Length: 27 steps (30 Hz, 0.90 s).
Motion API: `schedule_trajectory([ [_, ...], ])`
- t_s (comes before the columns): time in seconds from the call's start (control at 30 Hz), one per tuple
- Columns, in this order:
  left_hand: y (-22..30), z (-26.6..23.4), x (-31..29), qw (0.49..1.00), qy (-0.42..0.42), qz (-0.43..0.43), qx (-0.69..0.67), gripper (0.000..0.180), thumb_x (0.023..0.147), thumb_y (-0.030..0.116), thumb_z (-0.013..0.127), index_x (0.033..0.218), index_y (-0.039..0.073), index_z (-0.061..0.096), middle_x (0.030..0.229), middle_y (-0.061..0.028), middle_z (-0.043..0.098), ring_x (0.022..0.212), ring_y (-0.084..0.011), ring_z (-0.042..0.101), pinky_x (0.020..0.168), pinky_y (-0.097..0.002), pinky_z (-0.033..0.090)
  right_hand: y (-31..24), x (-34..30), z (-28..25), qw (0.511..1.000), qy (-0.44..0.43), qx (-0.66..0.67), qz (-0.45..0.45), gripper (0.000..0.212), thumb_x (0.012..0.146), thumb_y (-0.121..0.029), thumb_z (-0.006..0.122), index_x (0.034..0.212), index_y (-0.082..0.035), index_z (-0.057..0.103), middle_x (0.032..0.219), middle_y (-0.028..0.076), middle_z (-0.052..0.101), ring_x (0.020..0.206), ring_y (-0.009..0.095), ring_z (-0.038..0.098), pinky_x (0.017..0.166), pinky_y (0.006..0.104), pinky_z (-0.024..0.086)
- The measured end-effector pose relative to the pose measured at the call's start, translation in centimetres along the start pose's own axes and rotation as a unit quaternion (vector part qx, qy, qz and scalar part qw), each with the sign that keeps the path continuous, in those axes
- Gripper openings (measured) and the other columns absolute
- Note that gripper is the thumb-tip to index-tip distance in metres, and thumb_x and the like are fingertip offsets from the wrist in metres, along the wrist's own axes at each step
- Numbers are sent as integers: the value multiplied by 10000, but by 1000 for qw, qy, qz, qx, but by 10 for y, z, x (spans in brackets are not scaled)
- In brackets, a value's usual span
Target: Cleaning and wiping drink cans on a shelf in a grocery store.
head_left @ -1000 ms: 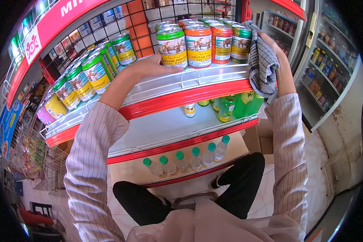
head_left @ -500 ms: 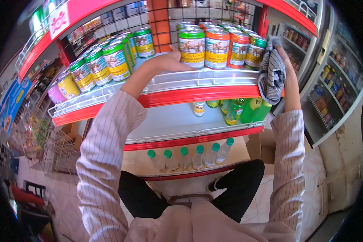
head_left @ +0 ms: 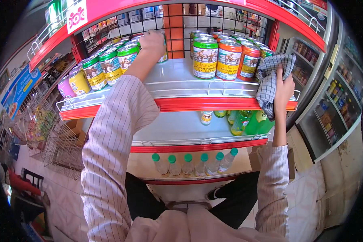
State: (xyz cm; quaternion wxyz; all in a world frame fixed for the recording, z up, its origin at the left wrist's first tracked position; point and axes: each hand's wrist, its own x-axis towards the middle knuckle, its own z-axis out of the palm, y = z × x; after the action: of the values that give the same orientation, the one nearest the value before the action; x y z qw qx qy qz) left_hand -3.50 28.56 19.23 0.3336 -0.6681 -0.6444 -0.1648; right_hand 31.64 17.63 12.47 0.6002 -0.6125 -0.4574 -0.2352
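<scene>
The left hand (head_left: 152, 43) covers part of a rear can (head_left: 164, 57), the checked cloth (head_left: 272, 74) masks most of an end can (head_left: 266, 53), and I can't make out those tiny fridge bottles (head_left: 337, 94).

Soft, even light fills the centre; glints catch the can tops (head_left: 205, 40) and a pale sheen lies on the shelf (head_left: 176, 72). Black corners frame bowed, softened edges.

On your right, a glass-fronted refrigerator (head_left: 342, 134) stands near a stained, pale wall (head_left: 347, 171), and light tiled flooring (head_left: 66, 197) spreads around you. On your left you have wire baskets (head_left: 62, 151) and a blue sign (head_left: 21, 92), while an orange pillar (head_left: 174, 32) rises ahead behind black wire mesh (head_left: 183, 36).
</scene>
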Motion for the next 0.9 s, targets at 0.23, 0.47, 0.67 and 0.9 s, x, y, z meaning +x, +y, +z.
schedule_trajectory([
  [0.23, 11, 7, -1, 993, 34, -27, -111, 622, 657, 176, 731, 1146, 44, 371, 1097, -236, 466, 964, -364, 548, 726, -426, 516, 2, -1, 0, 999, -24, 10, 18, 490, 847, -452, 454, 947, 8, 592, 819, 247, 607, 798, 403, 579, 717, 450, 433],
  [0.47, 6, 28, 6, 949, 58, 28, -308, 690, 574, 209, 794, 1100, -2, 400, 1033, -270, 522, 916, -425, 559, 773, -426, 498, -4, -6, -1, 994, 18, 108, 10, 473, 861, -387, 521, 970, 70, 576, 882, 186, 624, 797, 246, 582, 765, 332, 425],
  [0.67, -4, 17, 1, 949, 60, 31, -308, 641, 463, 300, 829, 946, -20, 554, 965, -250, 580, 879, -355, 583, 768, -384, 479, -24, -25, -11, 912, 210, 348, -51, 333, 909, -227, 491, 1029, 85, 487, 995, 119, 557, 888, 173, 510, 831, 287, 381],
  [0.9, 14, -64, -65, 900, 249, 114, -338, 609, 522, 123, 773, 1067, 10, 527, 1001, -174, 565, 904, -322, 557, 767, -371, 462, -67, -50, -39, 899, 260, 353, -5, 353, 905, -137, 479, 1211, 15, 394, 1128, 142, 509, 984, 197, 508, 914, 324, 379],
])
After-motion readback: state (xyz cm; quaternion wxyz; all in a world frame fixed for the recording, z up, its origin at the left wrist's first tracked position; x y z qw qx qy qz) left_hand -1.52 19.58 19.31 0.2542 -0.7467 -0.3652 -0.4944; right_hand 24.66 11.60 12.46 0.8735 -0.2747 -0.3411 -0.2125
